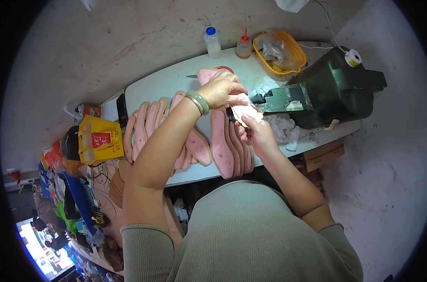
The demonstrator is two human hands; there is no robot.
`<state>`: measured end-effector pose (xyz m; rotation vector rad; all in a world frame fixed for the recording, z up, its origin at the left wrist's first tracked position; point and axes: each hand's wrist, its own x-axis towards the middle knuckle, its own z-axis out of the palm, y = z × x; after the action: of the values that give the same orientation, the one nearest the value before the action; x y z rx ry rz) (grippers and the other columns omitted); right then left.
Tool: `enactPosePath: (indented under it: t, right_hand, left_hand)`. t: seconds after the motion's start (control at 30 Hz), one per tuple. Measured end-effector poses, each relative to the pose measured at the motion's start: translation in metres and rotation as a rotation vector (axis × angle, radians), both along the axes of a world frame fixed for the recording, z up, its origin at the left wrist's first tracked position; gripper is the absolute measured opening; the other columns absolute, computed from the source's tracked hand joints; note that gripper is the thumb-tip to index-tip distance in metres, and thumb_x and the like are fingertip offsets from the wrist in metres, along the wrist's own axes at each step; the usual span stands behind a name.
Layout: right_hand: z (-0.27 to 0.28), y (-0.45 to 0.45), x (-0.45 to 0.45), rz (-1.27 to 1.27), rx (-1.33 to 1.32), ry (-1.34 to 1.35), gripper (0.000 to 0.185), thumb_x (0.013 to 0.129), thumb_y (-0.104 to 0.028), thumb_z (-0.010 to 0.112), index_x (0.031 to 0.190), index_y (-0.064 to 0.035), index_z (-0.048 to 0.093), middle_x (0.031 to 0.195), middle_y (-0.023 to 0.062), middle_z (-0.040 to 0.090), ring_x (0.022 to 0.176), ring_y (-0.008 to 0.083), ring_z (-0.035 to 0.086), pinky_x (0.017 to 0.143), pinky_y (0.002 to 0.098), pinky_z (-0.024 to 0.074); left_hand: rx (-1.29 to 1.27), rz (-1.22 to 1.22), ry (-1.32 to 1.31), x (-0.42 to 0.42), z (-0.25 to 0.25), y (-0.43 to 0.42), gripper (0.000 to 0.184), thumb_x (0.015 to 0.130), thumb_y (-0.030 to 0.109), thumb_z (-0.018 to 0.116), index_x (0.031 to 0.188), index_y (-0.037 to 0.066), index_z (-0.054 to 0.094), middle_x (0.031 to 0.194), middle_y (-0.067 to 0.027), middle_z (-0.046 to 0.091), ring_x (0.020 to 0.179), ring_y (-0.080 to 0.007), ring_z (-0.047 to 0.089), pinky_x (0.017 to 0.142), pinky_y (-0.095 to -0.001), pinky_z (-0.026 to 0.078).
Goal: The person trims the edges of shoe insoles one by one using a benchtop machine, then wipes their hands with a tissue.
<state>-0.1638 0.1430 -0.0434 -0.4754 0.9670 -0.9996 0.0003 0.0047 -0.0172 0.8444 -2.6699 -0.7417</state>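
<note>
Under a bright light, a pink insole (242,109) sits between my two hands, at the front of a dark green machine (335,89). My left hand (221,90), with bangles on the wrist, bends its fingers closed over the insole's upper edge. My right hand (259,134) grips the lower end, thumb on top and fingers curled beneath. Another pink end (206,75) shows beyond my left hand; whether it belongs to the same insole I cannot tell. Near my wrists, a fanned stack of pink insoles (221,145) lies on the white table (145,89).
More pink insoles (140,134) overlap on the left. Scissors with a red handle (225,68) lie behind my left hand. Along the back stand a blue-capped bottle (212,43), a red-tipped bottle (244,46) and a yellow basket (295,54). A yellow bag (100,139) stands left.
</note>
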Motion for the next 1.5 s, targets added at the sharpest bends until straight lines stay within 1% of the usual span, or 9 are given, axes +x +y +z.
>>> enactPosePath:
  t: [0.13,0.33,0.47,0.57,0.7,0.87,1.03,1.2,1.5]
  right_hand:
    - [-0.001,-0.004,0.001,-0.018,0.027,0.078,0.030,0.096,-0.030,0.058,0.090,-0.0020,0.066,0.062,-0.0008,0.061,0.048,0.0054,0.054,0.045,0.0172,0.0409]
    - [-0.003,-0.007,-0.002,-0.048,0.019,0.133,0.034,0.097,-0.033,0.057,0.086,-0.0014,0.066,0.063,0.0015,0.063,0.046,0.0050,0.054,0.044,0.0162,0.0396]
    - [-0.006,-0.007,-0.012,-0.013,-0.028,0.166,0.032,0.097,-0.032,0.057,0.088,-0.0025,0.067,0.065,0.0017,0.065,0.048,0.0050,0.055,0.047,0.0168,0.0405]
    - [-0.009,0.002,-0.017,0.019,-0.045,0.199,0.031,0.096,-0.033,0.057,0.089,-0.0048,0.067,0.067,0.0009,0.065,0.052,0.0069,0.056,0.051,0.0199,0.0418]
    - [-0.016,0.022,-0.022,0.070,-0.046,0.199,0.031,0.097,-0.033,0.055,0.092,-0.0044,0.067,0.071,0.0009,0.065,0.056,0.0068,0.058,0.054,0.0200,0.0433]
    - [-0.029,0.060,-0.024,0.238,-0.131,0.156,0.033,0.098,-0.032,0.055,0.099,-0.0015,0.067,0.083,0.0015,0.066,0.069,0.0079,0.059,0.065,0.0222,0.0466]
    - [-0.015,0.077,-0.027,0.267,-0.065,0.129,0.026,0.092,-0.021,0.063,0.105,0.0010,0.067,0.092,0.0034,0.069,0.082,0.0096,0.063,0.077,0.0256,0.0491]
    - [-0.013,0.057,-0.041,0.186,-0.117,0.171,0.025,0.091,-0.018,0.064,0.107,0.0012,0.067,0.095,0.0035,0.070,0.082,0.0081,0.064,0.076,0.0229,0.0489]
    - [-0.004,0.037,-0.047,0.006,-0.149,0.226,0.021,0.093,-0.023,0.062,0.090,-0.0030,0.067,0.077,-0.0024,0.062,0.068,0.0045,0.056,0.066,0.0211,0.0459]
  left_hand:
    - [0.003,0.013,-0.152,0.001,0.005,-0.003,0.029,0.086,0.041,0.065,0.100,0.016,0.072,0.089,-0.0046,0.057,0.096,-0.0257,0.048,0.093,-0.0399,0.036]
    - [0.083,0.111,-0.215,0.006,0.014,0.013,0.029,0.090,0.037,0.060,0.109,0.016,0.068,0.094,-0.0062,0.059,0.100,-0.0268,0.050,0.094,-0.0399,0.037]
    - [0.154,0.223,-0.099,0.007,0.008,0.028,0.030,0.093,0.032,0.058,0.113,0.012,0.066,0.104,-0.0105,0.066,0.102,-0.0272,0.057,0.091,-0.0369,0.044]
    - [0.467,0.363,0.082,0.004,-0.003,0.041,0.030,0.093,0.033,0.057,0.113,0.014,0.066,0.102,-0.0154,0.068,0.096,-0.0297,0.064,0.084,-0.0379,0.049]
    - [0.501,0.480,0.017,0.001,0.003,0.053,0.036,0.091,0.035,0.058,0.119,0.011,0.063,0.104,-0.0149,0.069,0.095,-0.0299,0.066,0.083,-0.0378,0.050]
    - [0.398,0.527,0.019,-0.006,0.001,0.064,0.046,0.091,0.033,0.063,0.126,0.005,0.054,0.073,-0.0066,0.065,0.065,-0.0169,0.061,0.062,-0.0324,0.047]
    - [0.375,0.611,0.047,-0.017,0.004,0.068,0.042,0.091,0.035,0.061,0.118,0.003,0.053,0.075,-0.0083,0.068,0.066,-0.0208,0.064,0.064,-0.0350,0.048]
    - [0.311,0.669,0.095,-0.024,-0.006,0.053,0.041,0.092,0.035,0.060,0.117,0.004,0.054,0.080,-0.0096,0.069,0.072,-0.0220,0.067,0.068,-0.0341,0.050]
    - [0.298,0.778,0.305,-0.030,-0.035,0.017,0.034,0.092,0.024,0.061,0.112,-0.002,0.056,0.092,-0.0131,0.070,0.081,-0.0195,0.068,0.072,-0.0329,0.051]
